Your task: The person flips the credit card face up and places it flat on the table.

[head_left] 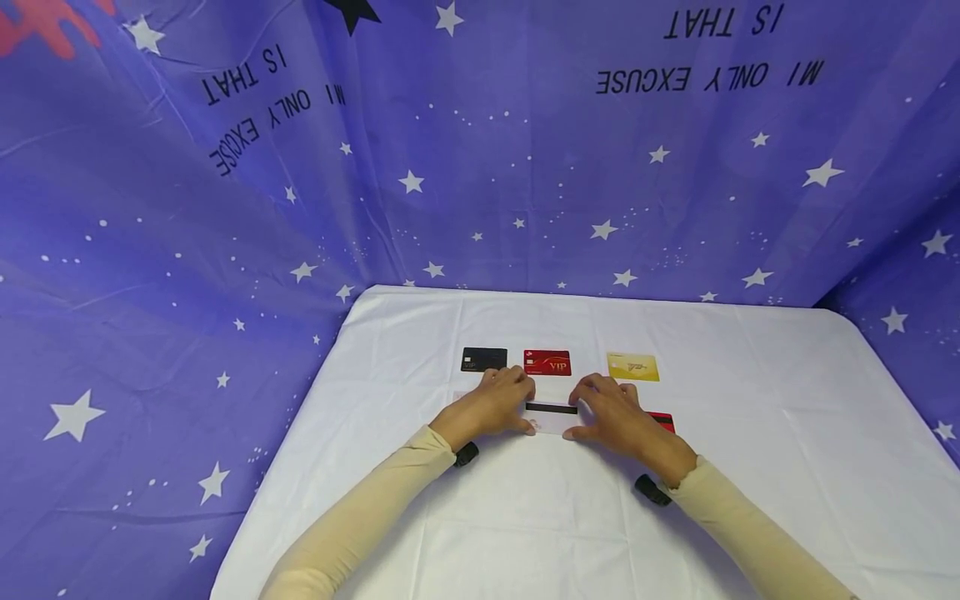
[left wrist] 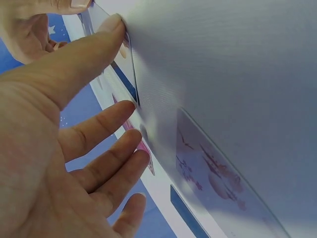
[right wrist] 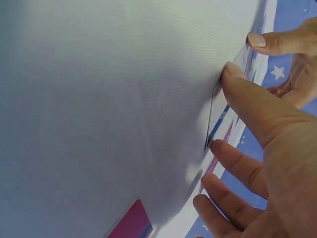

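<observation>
A white card (head_left: 551, 419) with a dark stripe along its far side lies between both hands over the white table. My left hand (head_left: 495, 404) pinches its left end, thumb (left wrist: 115, 27) at the near corner and index fingertip at the far corner. On the right end, my right hand (head_left: 611, 412) grips likewise, its thumb (right wrist: 234, 72) at the near corner and index finger at the far one. The other fingers of both hands spread loosely. A pale card with a flower print (left wrist: 213, 173) lies beside the left hand, mostly hidden in the head view.
Behind the hands a black card (head_left: 483, 358), a red VIP card (head_left: 547, 363) and a yellow card (head_left: 633, 367) lie in a row. Another red card (head_left: 662, 422) with a dark stripe is partly covered by the right hand. A purple starred curtain (head_left: 525, 167) surrounds the white-covered table (head_left: 787, 433).
</observation>
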Demonstrator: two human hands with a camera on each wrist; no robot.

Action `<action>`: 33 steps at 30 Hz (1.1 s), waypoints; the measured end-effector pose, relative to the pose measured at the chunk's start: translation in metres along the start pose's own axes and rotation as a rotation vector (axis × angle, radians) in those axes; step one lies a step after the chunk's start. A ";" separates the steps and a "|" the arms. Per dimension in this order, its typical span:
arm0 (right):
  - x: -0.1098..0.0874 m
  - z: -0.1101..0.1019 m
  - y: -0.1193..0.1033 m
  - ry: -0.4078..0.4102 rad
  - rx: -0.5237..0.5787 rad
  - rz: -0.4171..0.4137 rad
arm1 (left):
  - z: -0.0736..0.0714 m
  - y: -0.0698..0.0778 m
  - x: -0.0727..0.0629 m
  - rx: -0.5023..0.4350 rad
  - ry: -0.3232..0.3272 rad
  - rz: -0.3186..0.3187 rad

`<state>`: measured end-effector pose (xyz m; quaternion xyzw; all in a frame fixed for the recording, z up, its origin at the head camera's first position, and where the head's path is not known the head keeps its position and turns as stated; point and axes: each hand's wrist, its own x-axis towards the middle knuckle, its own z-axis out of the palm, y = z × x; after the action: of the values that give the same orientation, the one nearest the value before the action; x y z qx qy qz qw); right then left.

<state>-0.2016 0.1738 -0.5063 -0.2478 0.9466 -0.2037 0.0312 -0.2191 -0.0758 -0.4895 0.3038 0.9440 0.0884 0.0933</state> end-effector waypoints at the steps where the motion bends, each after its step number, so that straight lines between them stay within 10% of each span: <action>1: 0.000 0.000 0.000 -0.002 0.003 0.002 | 0.000 0.000 0.000 0.001 -0.004 0.001; 33: -0.003 0.004 0.001 -0.013 0.060 0.023 | -0.001 0.002 0.003 -0.032 -0.010 0.034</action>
<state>-0.1989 0.1747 -0.5101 -0.2374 0.9427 -0.2298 0.0472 -0.2210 -0.0724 -0.4886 0.3187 0.9367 0.1037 0.1013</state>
